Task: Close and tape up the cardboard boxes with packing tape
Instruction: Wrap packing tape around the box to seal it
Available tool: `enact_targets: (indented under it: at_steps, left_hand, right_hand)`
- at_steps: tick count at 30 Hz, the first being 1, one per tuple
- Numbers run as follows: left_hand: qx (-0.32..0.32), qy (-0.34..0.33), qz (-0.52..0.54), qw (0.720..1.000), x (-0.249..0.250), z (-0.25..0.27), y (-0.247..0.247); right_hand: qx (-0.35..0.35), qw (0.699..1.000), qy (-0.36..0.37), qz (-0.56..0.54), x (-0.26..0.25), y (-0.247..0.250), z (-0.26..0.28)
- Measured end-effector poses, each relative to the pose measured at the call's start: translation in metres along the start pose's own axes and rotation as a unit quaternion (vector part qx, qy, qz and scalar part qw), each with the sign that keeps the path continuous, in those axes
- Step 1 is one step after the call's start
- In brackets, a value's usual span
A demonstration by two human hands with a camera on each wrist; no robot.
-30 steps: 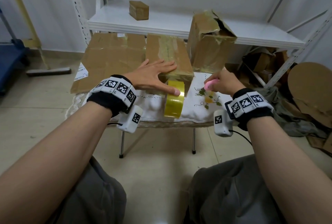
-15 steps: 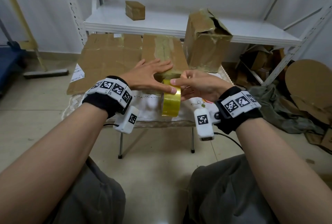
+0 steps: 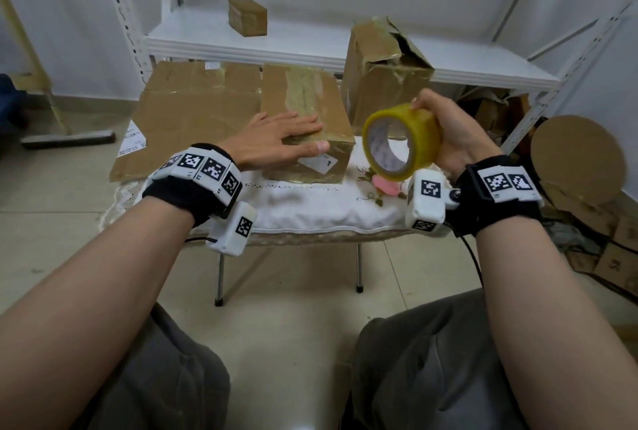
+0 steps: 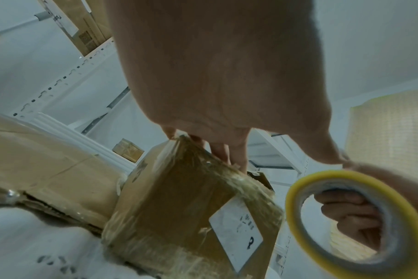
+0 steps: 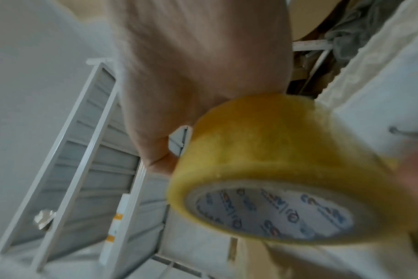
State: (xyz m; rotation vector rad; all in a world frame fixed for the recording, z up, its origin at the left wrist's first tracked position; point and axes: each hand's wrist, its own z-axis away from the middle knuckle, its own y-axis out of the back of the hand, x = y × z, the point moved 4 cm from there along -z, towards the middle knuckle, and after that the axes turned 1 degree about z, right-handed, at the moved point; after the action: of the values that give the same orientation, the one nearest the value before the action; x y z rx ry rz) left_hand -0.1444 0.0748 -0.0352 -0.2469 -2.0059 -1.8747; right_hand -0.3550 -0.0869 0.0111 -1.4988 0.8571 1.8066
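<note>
Right hand (image 3: 455, 133) gripping yellow tape roll (image 3: 400, 143) aloft beside closed box (image 3: 307, 126) on the table, left hand (image 3: 276, 139) flat atop it; taping under way, next needing the tape's free end found.

Right hand (image 3: 452, 139) has lifted the tape roll (image 3: 402, 143) off the table.

Tape roll (image 3: 402, 143): yellowish translucent plastic film, glossy, wound on a printed paper core.
Taped box (image 3: 307, 126): brown cardboard, matt, overlaid with shiny, wrinkled clear tape (a white paper label is stuck on its near face).
Torn box (image 3: 383, 67): creased, rough-edged cardboard with glossy tape remnants.
Cloth on the surface (image 3: 310, 205): white fabric, soft, embroidered.
Shelf (image 3: 310, 46): white-painted metal, smooth.
Floor (image 3: 293, 309): pale tile, slightly glossy.
</note>
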Motion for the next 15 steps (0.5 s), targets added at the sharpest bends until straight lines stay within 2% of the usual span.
enact_targets:
  at_steps: [3, 6, 11, 15]
  left_hand:
    - [0.007, -0.010, -0.024, 1.000, -0.001, 0.001, 0.001]
    - [0.025, -0.021, -0.044, 0.998, -0.001, 0.003, 0.003]
    - [0.080, -0.033, -0.064, 0.994, -0.004, 0.001, 0.003]
    - [0.139, -0.043, -0.050, 0.988, 0.006, 0.005, 0.005]
  right_hand:
    - [0.087, 0.988, 0.059, 0.117, 0.004, 0.008, -0.017]
    - [0.127, 0.963, 0.121, 0.206, 0.020, 0.005, -0.032]
    - [0.158, 0.933, 0.148, 0.288, 0.046, -0.004, -0.051]
    - [0.147, 0.925, 0.125, 0.327, 0.061, -0.020, -0.060]
